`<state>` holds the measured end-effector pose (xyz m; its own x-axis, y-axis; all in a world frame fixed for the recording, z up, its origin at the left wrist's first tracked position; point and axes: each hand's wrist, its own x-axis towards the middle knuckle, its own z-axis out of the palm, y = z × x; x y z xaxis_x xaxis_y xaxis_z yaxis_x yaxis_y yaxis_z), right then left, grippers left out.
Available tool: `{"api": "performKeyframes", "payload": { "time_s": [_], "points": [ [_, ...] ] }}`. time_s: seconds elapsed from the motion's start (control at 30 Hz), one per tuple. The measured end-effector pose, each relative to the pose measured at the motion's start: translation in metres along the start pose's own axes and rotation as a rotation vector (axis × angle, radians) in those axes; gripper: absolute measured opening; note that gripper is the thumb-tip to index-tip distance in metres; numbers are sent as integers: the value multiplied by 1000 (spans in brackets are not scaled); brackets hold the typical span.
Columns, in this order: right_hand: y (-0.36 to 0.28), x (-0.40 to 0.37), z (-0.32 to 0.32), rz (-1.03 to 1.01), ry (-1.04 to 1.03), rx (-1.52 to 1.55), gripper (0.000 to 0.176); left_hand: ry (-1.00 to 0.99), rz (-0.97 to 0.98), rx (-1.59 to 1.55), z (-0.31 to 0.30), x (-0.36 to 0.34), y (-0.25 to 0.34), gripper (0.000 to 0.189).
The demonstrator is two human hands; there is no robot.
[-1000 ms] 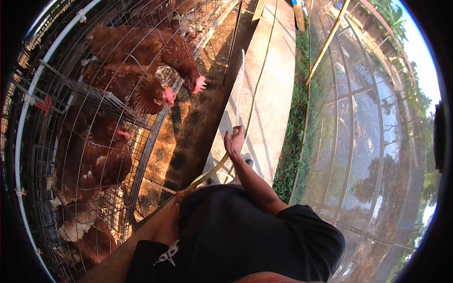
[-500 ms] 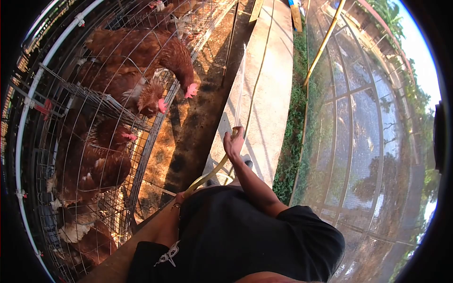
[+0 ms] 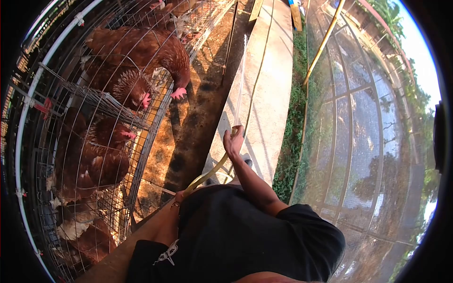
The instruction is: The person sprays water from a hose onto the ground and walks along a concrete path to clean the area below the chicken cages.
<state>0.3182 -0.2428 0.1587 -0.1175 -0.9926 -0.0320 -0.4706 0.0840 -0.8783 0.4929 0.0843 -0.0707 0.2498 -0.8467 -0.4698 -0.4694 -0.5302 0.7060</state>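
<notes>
Beside the cage [image 3: 149, 141], the right hand [image 3: 233, 143] pinched the hose [image 3: 208, 175], the left hand [image 3: 179, 196]'s grip unclear; the jet [image 3: 242, 70] reached farther, apparently extending the spray's coverage.

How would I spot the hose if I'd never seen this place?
Find the pale walkway right of the cages. At its near end, a yellowish hose leads into the right hand. Unlike the straight yellow pole, it curves, and water spouts from it.

Strong sunlight bleached the concrete walkway [image 3: 271, 89], thin shadows striping it between its edges. The sky [image 3: 411, 45] burned out white, the mesh netting [image 3: 361, 155] glared in patches, and lens distortion bowed the white pipe [image 3: 18, 155].
</notes>
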Motion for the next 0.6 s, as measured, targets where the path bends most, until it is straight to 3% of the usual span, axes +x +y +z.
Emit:
{"api": "performKeyframes", "payload": {
  "time_s": [0.17,0.6],
  "points": [
    [21,3,7,41,10,-43,28,33,31,73,-7,-7,16,40],
    [64,9,19,139,-45,-26,20,41,126,41,3,0,-15,35]
  ]
}}
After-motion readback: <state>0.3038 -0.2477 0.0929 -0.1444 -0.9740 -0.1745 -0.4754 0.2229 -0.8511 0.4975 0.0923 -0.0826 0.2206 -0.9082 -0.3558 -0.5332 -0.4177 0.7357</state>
